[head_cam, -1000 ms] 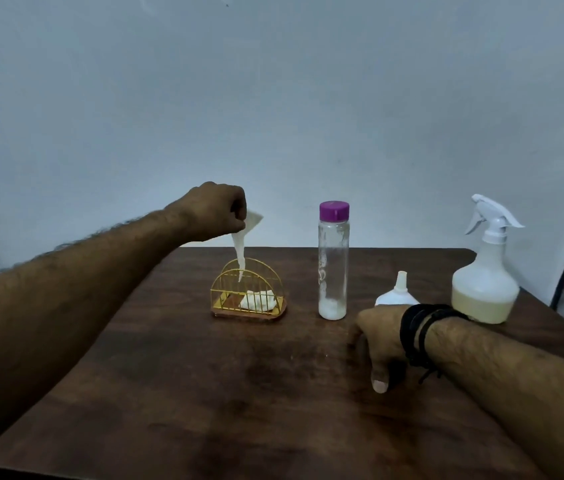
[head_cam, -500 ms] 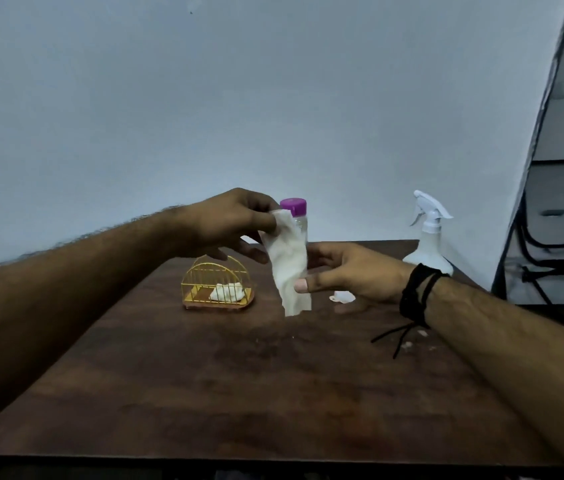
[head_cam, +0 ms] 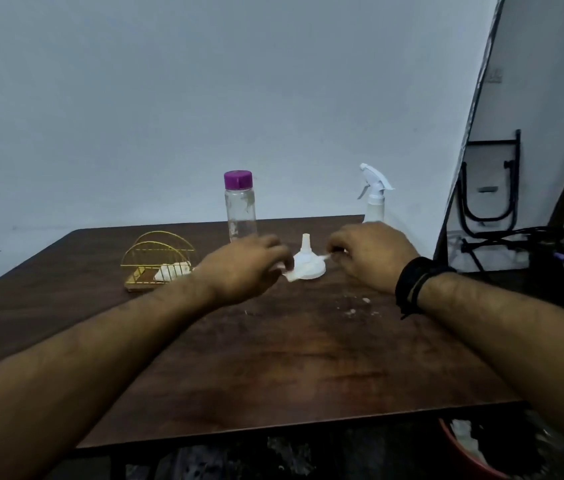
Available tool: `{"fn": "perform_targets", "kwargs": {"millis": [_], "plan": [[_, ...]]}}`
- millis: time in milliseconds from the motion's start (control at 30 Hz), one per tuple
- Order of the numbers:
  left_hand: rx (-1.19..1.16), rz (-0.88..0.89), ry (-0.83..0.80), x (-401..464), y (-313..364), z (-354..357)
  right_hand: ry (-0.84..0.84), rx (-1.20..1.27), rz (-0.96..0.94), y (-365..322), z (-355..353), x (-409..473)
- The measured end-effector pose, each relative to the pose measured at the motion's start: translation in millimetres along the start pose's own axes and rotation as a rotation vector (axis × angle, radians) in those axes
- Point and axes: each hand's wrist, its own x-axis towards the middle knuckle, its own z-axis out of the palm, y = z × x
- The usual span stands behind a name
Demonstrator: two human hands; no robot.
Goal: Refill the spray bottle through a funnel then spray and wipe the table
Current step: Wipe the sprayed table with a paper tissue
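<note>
While both hands, left (head_cam: 245,265) and right (head_cam: 370,254), are pinching a tissue (head_cam: 291,276) beside the funnel (head_cam: 308,263), the sprayer (head_cam: 375,194) is standing capped behind; wiping is looking next.

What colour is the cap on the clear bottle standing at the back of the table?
Purple; the cap shows clearly in the head view.

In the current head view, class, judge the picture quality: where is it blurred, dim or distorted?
Head view: dim, flat light. Both hands are motion-blurred, the left hand more than the right hand, so their grip on the tissue by the funnel is unclear. The table edge and right wall line bend from wide-angle distortion. The spray bottle stays fairly sharp.
</note>
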Motion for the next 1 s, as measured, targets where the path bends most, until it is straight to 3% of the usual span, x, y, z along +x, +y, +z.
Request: {"fn": "perform_targets", "kwargs": {"millis": [100,133,267,467,733,900,1000], "plan": [[0.077,0.002,-0.242,-10,-3,20,-0.424,-0.174,0.025,-1,13,-9],[0.054,-0.022,-0.273,-15,-7,24,-0.477,-0.163,0.038,-2,14,-12],[-0.073,-0.212,-0.132,-26,-33,40,-0.391,-0.004,0.057,-15,18,-22],[-0.265,-0.490,0.200,-28,-65,66,-0.513,0.080,0.161,-33,55,-43],[-0.416,-0.534,0.301,-30,-78,81,-0.466,0.039,0.305,-36,60,-29],[-0.533,-0.575,0.358,-34,-89,82,-0.451,0.100,0.138,-105,75,-30],[-0.550,-0.606,0.393,-35,-92,83,-0.425,0.103,0.128,-107,68,-63]]}}
